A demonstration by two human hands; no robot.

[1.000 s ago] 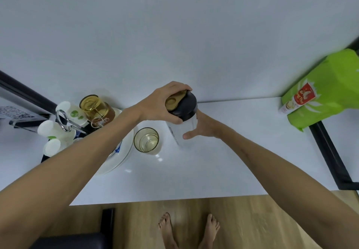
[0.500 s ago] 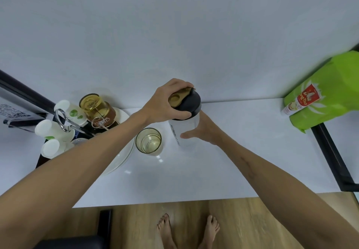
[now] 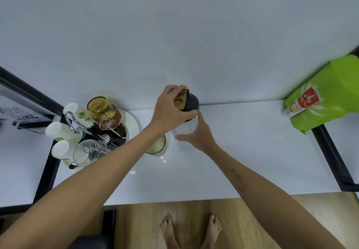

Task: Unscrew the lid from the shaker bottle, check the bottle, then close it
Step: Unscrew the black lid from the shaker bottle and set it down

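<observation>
A clear shaker bottle [image 3: 186, 129] stands upright on the white table [image 3: 242, 151], near the back wall. Its black lid [image 3: 191, 103] with a tan flip cap sits on top of the bottle. My left hand [image 3: 171, 108] is clamped over the lid from above and from the left, fingers wrapped around its rim. My right hand [image 3: 198, 134] grips the bottle's body from the right and the front. Whether the lid is loose or tight on the threads cannot be seen.
A small glass [image 3: 156, 145] of pale liquid stands just left of the bottle, under my left forearm. Further left are a white plate [image 3: 133, 121], an amber jar [image 3: 103, 110], white paper cups [image 3: 58, 130] and a clear jug [image 3: 87, 152]. A green bag [image 3: 326, 97] lies at the right edge.
My left hand has turned on the lid, its fingers now further round the rim. The tilted bottle has been set upright on the table, and my right hand has slid lower on it.
</observation>
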